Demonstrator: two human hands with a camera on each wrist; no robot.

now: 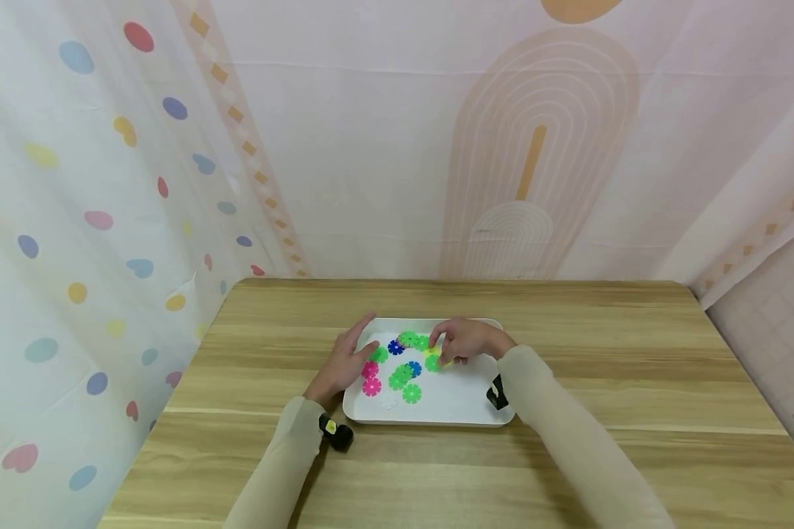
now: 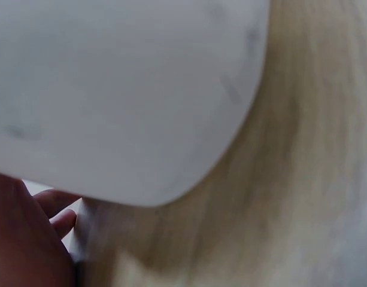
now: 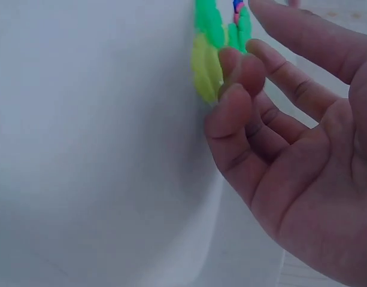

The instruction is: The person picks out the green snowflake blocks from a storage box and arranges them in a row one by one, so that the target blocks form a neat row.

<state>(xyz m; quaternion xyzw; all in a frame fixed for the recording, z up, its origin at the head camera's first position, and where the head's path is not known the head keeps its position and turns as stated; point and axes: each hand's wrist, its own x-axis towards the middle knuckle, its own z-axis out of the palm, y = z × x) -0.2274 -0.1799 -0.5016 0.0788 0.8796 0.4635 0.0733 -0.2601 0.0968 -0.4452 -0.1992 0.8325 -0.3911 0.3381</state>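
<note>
Hands at the tray of discs

My right hand (image 1: pixel 466 340) hovers loose over the white tray (image 1: pixel 459 408), curled fingertips (image 3: pixel 240 69) touching a yellow disc (image 3: pixel 202 75) but not gripping it. My left hand (image 1: pixel 344 364) rests flat and relaxed on the tray's left rim, fingers beside a green disc (image 1: pixel 378 355).

1. I see a white tray (image 1: pixel 463 411) on a pale wood-grain table (image 1: pixel 635 382)
2. Snowflake discs (image 1: pixel 403 367) are green, pink, blue, yellow-green, one white
3. At nine o'clock, a white curtain (image 1: pixel 73 220) has coloured dots
4. At twelve, the backdrop (image 1: pixel 536 147) shows peach arches
</note>
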